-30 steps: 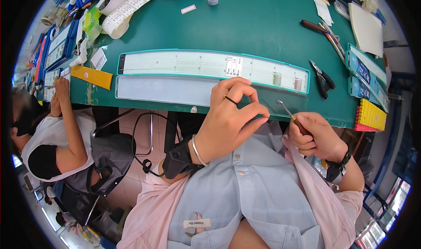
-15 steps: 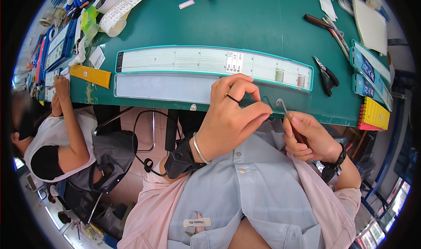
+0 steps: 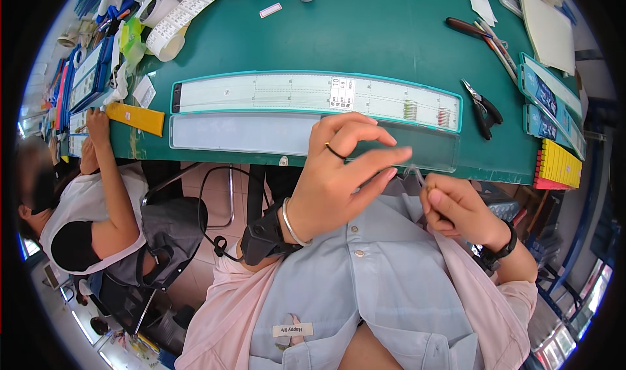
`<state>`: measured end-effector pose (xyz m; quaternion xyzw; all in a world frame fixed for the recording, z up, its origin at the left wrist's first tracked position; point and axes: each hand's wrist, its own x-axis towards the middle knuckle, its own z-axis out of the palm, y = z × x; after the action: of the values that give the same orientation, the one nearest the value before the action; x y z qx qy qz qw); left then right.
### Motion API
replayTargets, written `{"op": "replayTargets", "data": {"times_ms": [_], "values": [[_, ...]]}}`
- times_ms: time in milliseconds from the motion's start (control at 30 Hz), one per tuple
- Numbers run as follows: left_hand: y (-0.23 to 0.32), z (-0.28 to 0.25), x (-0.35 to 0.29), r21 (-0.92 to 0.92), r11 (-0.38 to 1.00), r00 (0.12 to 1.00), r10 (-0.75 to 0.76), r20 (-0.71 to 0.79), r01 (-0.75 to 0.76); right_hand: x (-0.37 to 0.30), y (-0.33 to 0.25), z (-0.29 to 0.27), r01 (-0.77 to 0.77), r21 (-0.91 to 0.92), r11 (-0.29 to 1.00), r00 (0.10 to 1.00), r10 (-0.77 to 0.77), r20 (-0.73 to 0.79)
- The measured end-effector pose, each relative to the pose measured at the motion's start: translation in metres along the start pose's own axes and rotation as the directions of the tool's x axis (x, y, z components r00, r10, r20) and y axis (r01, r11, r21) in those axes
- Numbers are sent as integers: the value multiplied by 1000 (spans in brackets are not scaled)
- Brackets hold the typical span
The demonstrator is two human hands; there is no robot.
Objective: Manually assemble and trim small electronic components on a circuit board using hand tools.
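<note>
My left hand (image 3: 336, 174) is raised over the near edge of the table. Its thumb and fingers are apart, and I see nothing between them. Close by on the right, my right hand (image 3: 450, 204) is closed round the handle of a small metal hook tool (image 3: 413, 171). The bent tip points up toward my left fingers and looks blurred. Beyond both hands lies a long, narrow teal-rimmed case (image 3: 293, 96), opened out, with a white lined insert and small coloured coils at its right end. Its clear lid (image 3: 241, 132) lies on the near side, partly behind my left hand.
Pliers (image 3: 481, 109) and a dark-handled tool (image 3: 466, 28) lie on the right, near blue packets (image 3: 554, 106) and a yellow block (image 3: 559, 164). A yellow strip (image 3: 135, 118) and label rolls (image 3: 173, 28) are on the left. A co-worker (image 3: 98, 207) sits at the left.
The thumb and index finger of my left hand have parted from their pinch. The hook tool has tilted and dropped lower, and my right hand has turned with it.
</note>
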<state>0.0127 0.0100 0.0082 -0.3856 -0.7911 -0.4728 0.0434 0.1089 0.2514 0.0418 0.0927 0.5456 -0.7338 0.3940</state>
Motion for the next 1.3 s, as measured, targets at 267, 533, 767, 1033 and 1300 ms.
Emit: {"op": "replayTargets", "data": {"times_ms": [267, 533, 767, 1033, 1300], "values": [[6, -3, 21, -54, 983, 985, 173, -20, -174, -12, -24, 11, 264, -926, 269, 775, -631, 38], [12, -7, 29, -121, 974, 980, 182, -80, -190, -12, -54, 8, 131, -932, -339, 594, -726, 347], [10, -16, 33, -204, 973, 991, 87, -101, -106, 4, -73, -2, 48, -879, -474, 545, -725, 421], [4, -17, 32, -277, 961, 996, -11, -88, -13, 15, -78, -3, 75, -907, -415, 576, -724, 379], [4, -9, 26, -513, 853, 983, -165, -82, 101, 18, -82, -4, 68, -863, -501, 513, -724, 461]]}}
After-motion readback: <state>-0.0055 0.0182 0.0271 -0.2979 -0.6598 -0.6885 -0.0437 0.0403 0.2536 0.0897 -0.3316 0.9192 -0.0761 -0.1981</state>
